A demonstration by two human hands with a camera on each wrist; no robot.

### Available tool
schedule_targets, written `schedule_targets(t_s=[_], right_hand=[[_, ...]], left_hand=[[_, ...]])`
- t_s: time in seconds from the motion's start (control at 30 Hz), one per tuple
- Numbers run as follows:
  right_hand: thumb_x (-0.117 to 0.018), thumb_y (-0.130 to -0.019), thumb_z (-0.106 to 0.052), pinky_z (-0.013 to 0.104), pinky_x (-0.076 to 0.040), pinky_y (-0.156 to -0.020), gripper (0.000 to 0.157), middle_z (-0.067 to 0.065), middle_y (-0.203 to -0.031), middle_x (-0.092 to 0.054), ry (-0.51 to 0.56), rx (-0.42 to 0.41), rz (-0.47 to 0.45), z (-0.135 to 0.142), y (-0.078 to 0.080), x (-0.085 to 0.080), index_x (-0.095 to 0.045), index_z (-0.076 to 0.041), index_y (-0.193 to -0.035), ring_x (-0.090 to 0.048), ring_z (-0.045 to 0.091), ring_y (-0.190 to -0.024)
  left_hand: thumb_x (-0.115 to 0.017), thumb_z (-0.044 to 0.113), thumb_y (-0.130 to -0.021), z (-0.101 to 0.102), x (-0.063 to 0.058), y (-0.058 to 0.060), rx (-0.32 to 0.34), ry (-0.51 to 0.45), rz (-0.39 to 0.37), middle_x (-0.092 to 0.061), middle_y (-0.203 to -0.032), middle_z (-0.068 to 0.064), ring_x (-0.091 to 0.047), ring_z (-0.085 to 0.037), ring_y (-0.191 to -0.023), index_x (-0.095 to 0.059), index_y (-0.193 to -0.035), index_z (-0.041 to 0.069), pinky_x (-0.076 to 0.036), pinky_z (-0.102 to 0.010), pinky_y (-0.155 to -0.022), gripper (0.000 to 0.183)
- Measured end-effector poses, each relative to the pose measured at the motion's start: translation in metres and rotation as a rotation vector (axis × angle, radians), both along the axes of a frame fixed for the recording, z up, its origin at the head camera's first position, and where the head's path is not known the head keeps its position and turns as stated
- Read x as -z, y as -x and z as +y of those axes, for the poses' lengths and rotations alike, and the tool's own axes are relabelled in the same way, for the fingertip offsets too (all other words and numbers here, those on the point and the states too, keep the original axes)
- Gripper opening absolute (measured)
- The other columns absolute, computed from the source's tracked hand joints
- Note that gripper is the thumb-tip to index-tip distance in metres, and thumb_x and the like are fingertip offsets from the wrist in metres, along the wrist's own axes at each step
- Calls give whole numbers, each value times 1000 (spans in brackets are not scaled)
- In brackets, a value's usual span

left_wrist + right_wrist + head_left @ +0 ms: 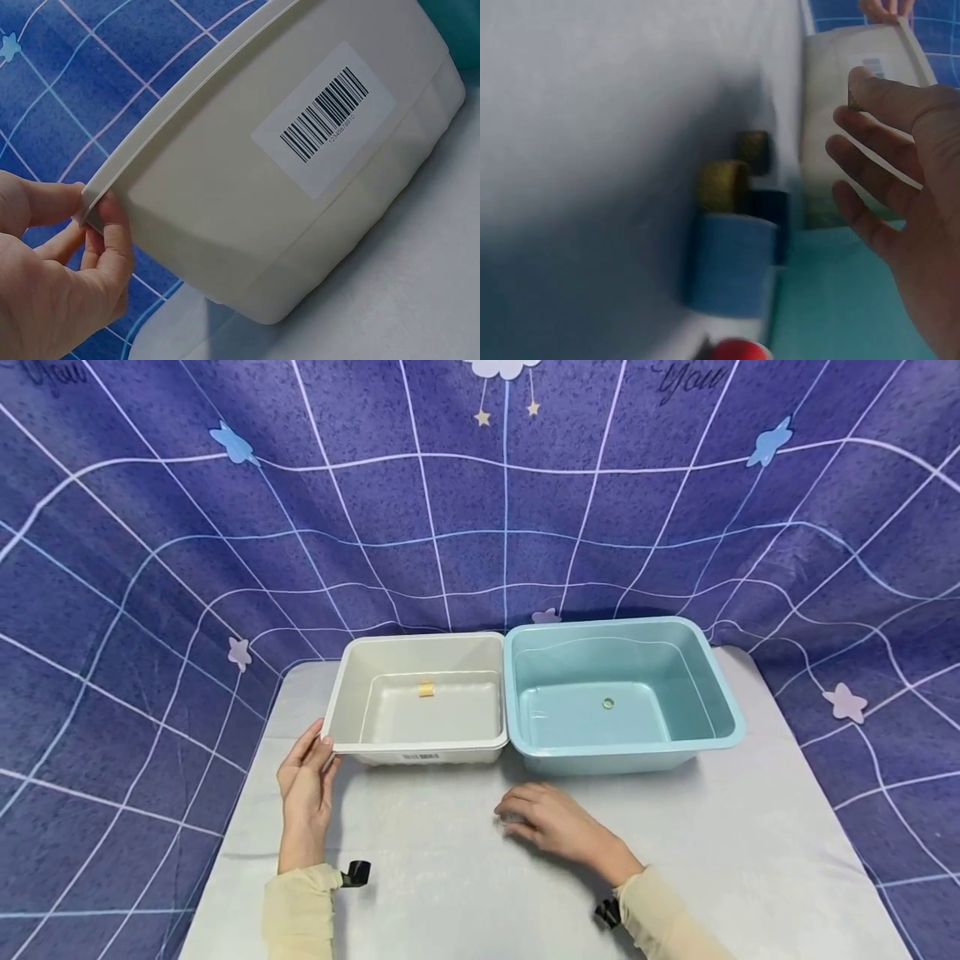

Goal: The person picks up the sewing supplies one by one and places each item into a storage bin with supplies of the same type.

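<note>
Pinching a small gold-brown piece (852, 100) between thumb and fingertip of the right hand (551, 822), with the other fingers bent and spread, over the pale grey table (420, 877). Gripping with left thumb and fingers, the left hand (305, 778) closed round its rim, a near corner of the cream rectangular plastic basin (468, 757). Containing a small yellow piece (426, 690), and touching the light-blue plastic basin (611, 763), with a small greenish ring (608, 703) inside. Showing blurred in the right wrist view: a blue cylinder (731, 266).
</note>
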State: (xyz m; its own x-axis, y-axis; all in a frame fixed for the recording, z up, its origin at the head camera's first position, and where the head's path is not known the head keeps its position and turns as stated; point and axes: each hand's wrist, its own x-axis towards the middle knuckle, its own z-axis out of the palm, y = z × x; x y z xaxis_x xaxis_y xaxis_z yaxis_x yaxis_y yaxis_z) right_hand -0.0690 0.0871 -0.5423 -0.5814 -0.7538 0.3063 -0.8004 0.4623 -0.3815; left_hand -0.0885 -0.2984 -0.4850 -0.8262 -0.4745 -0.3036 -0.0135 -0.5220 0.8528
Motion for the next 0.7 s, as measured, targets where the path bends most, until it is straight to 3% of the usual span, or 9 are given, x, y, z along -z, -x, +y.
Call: schedule_targets(t_s=[0.47, 0.7], right_hand=[[-73, -100, -25, 31, -58, -101, 24, -11, -121, -69, 20, -114, -152, 17, 4, -60, -71, -23, -123, -64, 9, -115], [-73, -100, -25, 26, -59, -95, 25, -12, -122, -69, 96, -158, -219, 29, 10, -82, -70, -25, -125, -64, 5, -114]], left_hand=[[-66, -3, -99, -1, 0, -1, 5, 17, 0, -64, -108, 1, -72, -6, -84, -54, -150, 3, -64, -14, -71, 53], [-66, -2, -99, -1, 0, -1, 15, 23, 2, -65, -110, 0, -72, -6, -84, -52, -151, 3, -63, -14, -71, 54]])
